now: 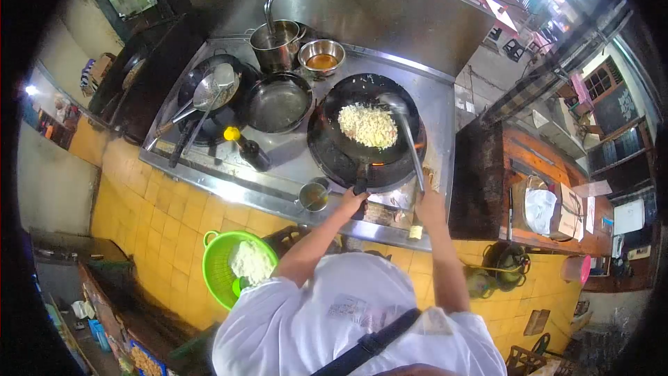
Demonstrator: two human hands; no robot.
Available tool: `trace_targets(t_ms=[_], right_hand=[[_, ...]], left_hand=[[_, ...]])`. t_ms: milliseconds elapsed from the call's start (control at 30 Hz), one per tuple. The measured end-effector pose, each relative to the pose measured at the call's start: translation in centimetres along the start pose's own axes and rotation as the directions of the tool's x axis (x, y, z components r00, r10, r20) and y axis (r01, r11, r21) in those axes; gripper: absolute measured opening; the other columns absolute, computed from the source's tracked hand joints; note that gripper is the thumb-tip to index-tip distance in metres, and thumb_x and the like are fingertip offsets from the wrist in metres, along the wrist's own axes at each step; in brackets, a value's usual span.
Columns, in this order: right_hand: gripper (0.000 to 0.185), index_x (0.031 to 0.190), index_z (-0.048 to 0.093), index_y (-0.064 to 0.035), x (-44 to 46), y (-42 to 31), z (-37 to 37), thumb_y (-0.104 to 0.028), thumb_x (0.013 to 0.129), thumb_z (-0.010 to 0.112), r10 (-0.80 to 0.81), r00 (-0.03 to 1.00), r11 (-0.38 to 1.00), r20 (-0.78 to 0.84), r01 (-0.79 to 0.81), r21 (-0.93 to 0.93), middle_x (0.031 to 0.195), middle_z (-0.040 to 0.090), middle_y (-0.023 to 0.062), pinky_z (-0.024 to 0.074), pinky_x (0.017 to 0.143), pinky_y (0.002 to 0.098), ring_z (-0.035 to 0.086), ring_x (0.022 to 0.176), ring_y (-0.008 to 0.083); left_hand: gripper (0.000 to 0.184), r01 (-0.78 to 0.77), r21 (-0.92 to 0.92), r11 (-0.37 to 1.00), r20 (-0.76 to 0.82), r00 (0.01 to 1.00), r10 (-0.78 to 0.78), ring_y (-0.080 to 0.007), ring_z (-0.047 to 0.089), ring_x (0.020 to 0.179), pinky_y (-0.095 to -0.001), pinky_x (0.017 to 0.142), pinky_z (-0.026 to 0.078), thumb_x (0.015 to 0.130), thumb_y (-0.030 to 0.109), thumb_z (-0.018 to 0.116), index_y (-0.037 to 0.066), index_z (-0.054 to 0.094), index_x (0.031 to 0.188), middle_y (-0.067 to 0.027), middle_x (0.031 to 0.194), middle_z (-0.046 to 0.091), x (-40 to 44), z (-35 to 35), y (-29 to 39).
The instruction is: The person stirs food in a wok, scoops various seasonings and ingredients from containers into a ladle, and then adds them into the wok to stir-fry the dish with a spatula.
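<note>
The left hand [353,202] is gripping the handle [360,185] of the black wok [336,97], fingers curled closed; the right hand [430,207] is clasping a long-handled utensil [411,146]. Pale chopped food [367,127] is lying heaped inside the wok, dark metal showing around it. Bare steel stove [440,125] is bordering the wok's right; a cup [314,196] is standing left.

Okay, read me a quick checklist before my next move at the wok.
1. Left hand gripping the straight black wok handle: ok.
2. Right hand closed on the long-handled metal cooking utensil: ok.
3. Pale, finely chopped food mostly gathered inside the round black wok: ok, with a few bits on the far wall.
4. Dark bottle with a yellow cap clear of the wok: ok, apart on the steel counter.
5. Food cooked through: cannot tell.
</note>
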State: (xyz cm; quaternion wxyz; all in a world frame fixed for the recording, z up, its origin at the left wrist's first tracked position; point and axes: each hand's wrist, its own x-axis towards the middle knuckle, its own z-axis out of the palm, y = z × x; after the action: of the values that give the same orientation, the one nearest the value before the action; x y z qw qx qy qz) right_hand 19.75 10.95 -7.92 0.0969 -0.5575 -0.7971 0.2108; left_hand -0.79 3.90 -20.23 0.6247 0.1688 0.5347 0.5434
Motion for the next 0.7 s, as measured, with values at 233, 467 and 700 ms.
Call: trace_targets(t_ms=[233,467,700], right_hand=[[0.012,0.089,0.052,-0.0001,-0.1,-2.9,1.4,-0.011,0.084,0.053,0.240,0.849,0.523,0.470,-0.521,0.674,0.055,0.047,0.0052,0.0406,0.042,0.0301,0.048,0.042,0.0146],[0.047,0.122,0.050,-0.0049,-4.6,-5.4,-7.6,-0.011,0.077,0.060,-0.071,0.994,0.994,0.088,0.063,0.086,0.074,0.060,0.0246,0.0483,0.063,0.0429,0.061,0.071,0.0395],[0.045,0.121,0.052,-0.0166,-1.3,-6.8,1.7,-0.010,0.076,0.053,0.219,0.955,0.924,0.200,-0.137,-0.356,0.075,0.061,0.0250,0.0495,0.070,0.0468,0.061,0.075,0.0403]], left_hand=[[0.020,0.061,-0.006,0.998,-0.018,0.998,-0.061,-0.0159,0.054,0.046,-0.0317,0.040,0.046,0.079,0.011,0.066,0.004,0.048,0.085,-0.0061,0.061,0.054,-1.3,0.5,1.8],[0.018,0.061,-0.056,0.997,0.044,0.997,-0.059,-0.0158,0.053,0.046,-0.0302,0.040,0.045,0.079,0.010,0.064,0.004,0.048,0.084,-0.0064,0.061,0.054,-1.4,0.0,1.8],[0.016,0.152,-0.067,0.986,0.045,0.988,-0.149,-0.0149,0.053,0.047,-0.0277,0.042,0.044,0.081,0.012,0.063,0.006,0.050,0.087,-0.0044,0.061,0.052,-0.7,0.2,1.5]])
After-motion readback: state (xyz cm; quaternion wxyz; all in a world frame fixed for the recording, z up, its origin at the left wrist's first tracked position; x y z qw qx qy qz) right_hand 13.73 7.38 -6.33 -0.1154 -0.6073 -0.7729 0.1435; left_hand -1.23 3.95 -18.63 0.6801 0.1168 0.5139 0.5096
